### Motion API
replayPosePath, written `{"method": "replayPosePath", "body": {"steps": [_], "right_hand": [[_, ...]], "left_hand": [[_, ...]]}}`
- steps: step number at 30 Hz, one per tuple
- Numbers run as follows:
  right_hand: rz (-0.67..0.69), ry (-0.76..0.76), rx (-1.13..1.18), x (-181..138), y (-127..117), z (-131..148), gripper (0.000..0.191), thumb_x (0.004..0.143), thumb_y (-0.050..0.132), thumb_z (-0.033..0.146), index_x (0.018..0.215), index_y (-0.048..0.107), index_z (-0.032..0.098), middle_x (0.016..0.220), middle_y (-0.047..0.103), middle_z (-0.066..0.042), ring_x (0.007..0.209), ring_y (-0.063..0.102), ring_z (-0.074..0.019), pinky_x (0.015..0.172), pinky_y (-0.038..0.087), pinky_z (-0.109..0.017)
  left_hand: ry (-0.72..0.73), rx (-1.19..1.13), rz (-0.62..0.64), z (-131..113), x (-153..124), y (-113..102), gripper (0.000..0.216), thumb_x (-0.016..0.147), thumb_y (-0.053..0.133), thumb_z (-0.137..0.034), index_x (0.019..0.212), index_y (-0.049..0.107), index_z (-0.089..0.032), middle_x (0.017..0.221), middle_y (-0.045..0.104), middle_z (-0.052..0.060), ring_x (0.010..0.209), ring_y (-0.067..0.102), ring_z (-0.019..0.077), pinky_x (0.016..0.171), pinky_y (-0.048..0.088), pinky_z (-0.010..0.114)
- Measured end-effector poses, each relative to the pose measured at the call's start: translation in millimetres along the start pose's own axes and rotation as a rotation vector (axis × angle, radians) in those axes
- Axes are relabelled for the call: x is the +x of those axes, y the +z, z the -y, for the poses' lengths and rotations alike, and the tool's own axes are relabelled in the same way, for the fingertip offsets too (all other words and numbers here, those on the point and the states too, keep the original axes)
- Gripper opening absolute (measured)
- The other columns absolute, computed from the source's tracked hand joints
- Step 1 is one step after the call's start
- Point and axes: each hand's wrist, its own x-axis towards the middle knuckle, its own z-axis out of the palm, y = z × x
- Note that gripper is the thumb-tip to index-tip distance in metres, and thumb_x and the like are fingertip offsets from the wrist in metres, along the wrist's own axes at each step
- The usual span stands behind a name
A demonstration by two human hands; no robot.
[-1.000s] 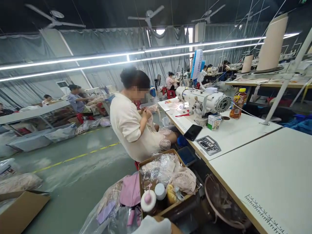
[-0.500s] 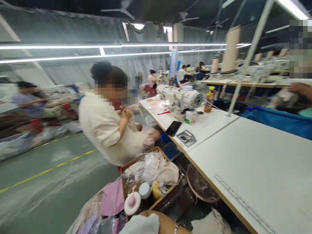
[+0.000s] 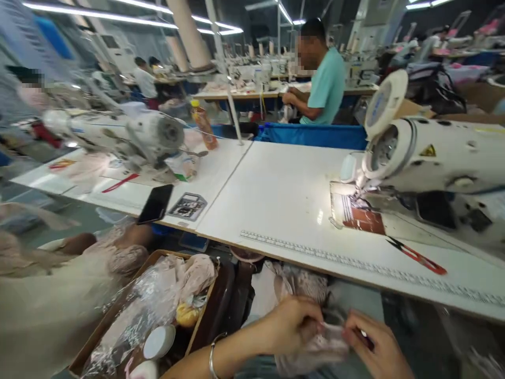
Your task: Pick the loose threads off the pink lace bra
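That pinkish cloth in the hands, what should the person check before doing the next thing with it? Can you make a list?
1. Both hands on the cloth: ok. The left hand and right hand pinch the pinkish cloth low, below the table edge.
2. Cloth lying flat, no folds: cannot tell, it is bunched and blurred.
3. Sewing machine lamp lit over the needle plate: ok.
4. White table in front of the machine bare: ok.
5. Red thread snips in easy reach: ok, they lie on the table near its front edge.
6. Needle threaded: cannot tell.
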Motion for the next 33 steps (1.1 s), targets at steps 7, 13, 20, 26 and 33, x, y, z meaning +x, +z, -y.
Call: {"method": "replayPosePath", "body": {"steps": [7,13,20,26,33], "right_hand": [[-0.222,0.132,-0.236,-7,-6,-5,0.049,0.109,0.043,0.059,0.083,0.058,0.020,0.062,0.045,0.002,0.050,0.046,-0.0158,0.048,0.038,-0.026],[-0.176,-0.070,-0.306,-15,16,21,0.038,0.111,0.033,0.012,0.139,0.058,0.021,0.088,0.056,-0.004,0.064,0.053,-0.0136,0.060,0.044,-0.024],[-0.170,-0.148,-0.597,-9,21,29,0.038,0.110,0.037,0.006,0.124,0.071,0.019,0.080,0.060,-0.004,0.068,0.057,-0.0145,0.064,0.044,-0.027],[-0.149,-0.177,-0.585,-8,21,28,0.038,0.107,0.040,0.003,0.129,0.068,0.018,0.082,0.060,-0.004,0.070,0.058,-0.0161,0.064,0.045,-0.028],[-0.145,-0.174,-0.570,-10,23,26,0.039,0.106,0.043,0.003,0.134,0.065,0.019,0.083,0.061,-0.004,0.071,0.060,-0.0161,0.064,0.048,-0.028]], "left_hand": [[-0.267,-0.367,-0.077,-3,4,1,0.034,0.086,0.065,-0.044,0.081,0.074,-0.011,0.079,0.067,0.007,0.076,0.058,0.0161,0.071,0.043,0.024],[-0.383,-0.469,-0.115,-3,4,6,0.042,0.084,0.068,-0.053,0.086,0.072,-0.011,0.073,0.062,0.004,0.067,0.049,0.0128,0.062,0.038,0.023],[-0.400,-0.522,-0.163,2,5,10,0.044,0.078,0.073,-0.053,0.088,0.074,-0.010,0.071,0.059,0.003,0.066,0.047,0.0117,0.062,0.037,0.023],[-0.385,-0.518,-0.159,5,5,12,0.041,0.079,0.072,-0.050,0.090,0.076,-0.010,0.073,0.063,0.004,0.069,0.050,0.0129,0.064,0.040,0.024],[-0.384,-0.489,-0.166,5,5,11,0.042,0.081,0.071,-0.051,0.088,0.076,-0.010,0.073,0.064,0.005,0.069,0.052,0.0136,0.065,0.042,0.024]]}}
